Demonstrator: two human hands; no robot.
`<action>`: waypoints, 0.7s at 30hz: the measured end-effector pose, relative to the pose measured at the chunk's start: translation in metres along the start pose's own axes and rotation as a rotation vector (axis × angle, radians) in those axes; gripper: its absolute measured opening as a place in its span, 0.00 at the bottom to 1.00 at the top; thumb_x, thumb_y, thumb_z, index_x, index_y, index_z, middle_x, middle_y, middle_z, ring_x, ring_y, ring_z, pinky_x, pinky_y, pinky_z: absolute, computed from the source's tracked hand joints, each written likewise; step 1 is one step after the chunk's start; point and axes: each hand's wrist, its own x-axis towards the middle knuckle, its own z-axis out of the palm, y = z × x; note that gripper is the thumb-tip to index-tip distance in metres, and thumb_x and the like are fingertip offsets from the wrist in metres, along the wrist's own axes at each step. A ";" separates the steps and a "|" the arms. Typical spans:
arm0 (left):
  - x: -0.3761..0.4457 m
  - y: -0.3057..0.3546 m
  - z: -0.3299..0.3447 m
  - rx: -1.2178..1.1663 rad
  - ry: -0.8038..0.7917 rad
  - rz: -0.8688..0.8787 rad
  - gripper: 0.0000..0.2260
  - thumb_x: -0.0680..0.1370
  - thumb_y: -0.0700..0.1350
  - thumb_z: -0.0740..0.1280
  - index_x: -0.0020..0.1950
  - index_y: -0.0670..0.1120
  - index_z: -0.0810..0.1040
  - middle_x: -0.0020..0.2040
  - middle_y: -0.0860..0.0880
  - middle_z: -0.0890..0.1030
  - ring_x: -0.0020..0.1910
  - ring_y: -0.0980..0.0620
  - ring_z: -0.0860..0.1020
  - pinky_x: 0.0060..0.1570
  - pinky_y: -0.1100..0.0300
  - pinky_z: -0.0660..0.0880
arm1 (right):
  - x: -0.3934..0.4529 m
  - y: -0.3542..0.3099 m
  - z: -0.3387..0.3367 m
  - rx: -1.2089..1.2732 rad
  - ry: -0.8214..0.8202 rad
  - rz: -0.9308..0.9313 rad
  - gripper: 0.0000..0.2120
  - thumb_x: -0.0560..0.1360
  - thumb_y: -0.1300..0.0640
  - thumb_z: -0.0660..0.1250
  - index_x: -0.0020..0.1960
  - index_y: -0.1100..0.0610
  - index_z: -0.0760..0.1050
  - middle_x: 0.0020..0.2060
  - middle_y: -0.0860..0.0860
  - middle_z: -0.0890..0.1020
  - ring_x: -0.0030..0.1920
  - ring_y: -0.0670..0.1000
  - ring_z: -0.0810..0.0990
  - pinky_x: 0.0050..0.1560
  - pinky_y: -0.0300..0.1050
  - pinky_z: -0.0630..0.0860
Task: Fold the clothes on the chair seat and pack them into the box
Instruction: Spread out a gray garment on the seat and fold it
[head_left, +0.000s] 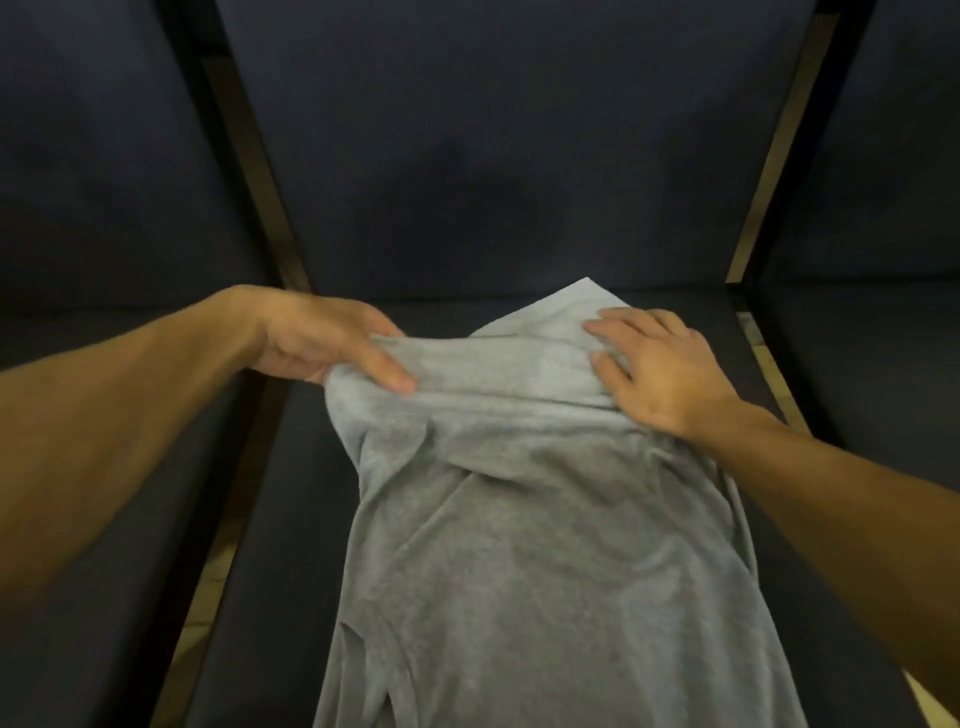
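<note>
Grey knit garment (545, 545) lies lengthwise down the dark navy chair seat (291, 519), far end folded over, left hand (322, 343) pinching that fold's left corner between thumb and fingers, right hand (660, 369) flat and spread on its right side, gripping nothing, matching navy chairs either side.

- left hand (332, 343): forearm bare, reaching in from the left; thumb on top, other fingers apparently curled under, pinching
- right hand (660, 371): palm down, fingers spread flat, pressing; forearm bare
</note>
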 end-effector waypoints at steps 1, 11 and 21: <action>-0.003 0.000 -0.003 0.110 -0.013 -0.065 0.15 0.76 0.42 0.74 0.63 0.42 0.82 0.58 0.45 0.86 0.59 0.47 0.84 0.62 0.50 0.79 | -0.003 0.000 0.006 -0.023 -0.012 -0.001 0.26 0.81 0.39 0.49 0.78 0.42 0.61 0.78 0.43 0.62 0.77 0.51 0.57 0.76 0.54 0.56; -0.003 -0.033 -0.065 1.118 0.944 -0.377 0.37 0.74 0.77 0.54 0.57 0.46 0.79 0.61 0.41 0.77 0.60 0.38 0.76 0.57 0.44 0.76 | -0.005 0.006 0.019 -0.197 -0.083 0.174 0.44 0.71 0.21 0.40 0.81 0.41 0.39 0.81 0.44 0.40 0.81 0.51 0.39 0.76 0.66 0.34; 0.008 -0.095 0.105 1.096 0.580 0.177 0.41 0.75 0.79 0.48 0.82 0.63 0.43 0.84 0.52 0.43 0.82 0.50 0.43 0.81 0.44 0.49 | -0.023 0.011 0.019 -0.231 -0.012 0.336 0.48 0.70 0.21 0.41 0.81 0.47 0.41 0.82 0.49 0.44 0.81 0.56 0.43 0.77 0.66 0.38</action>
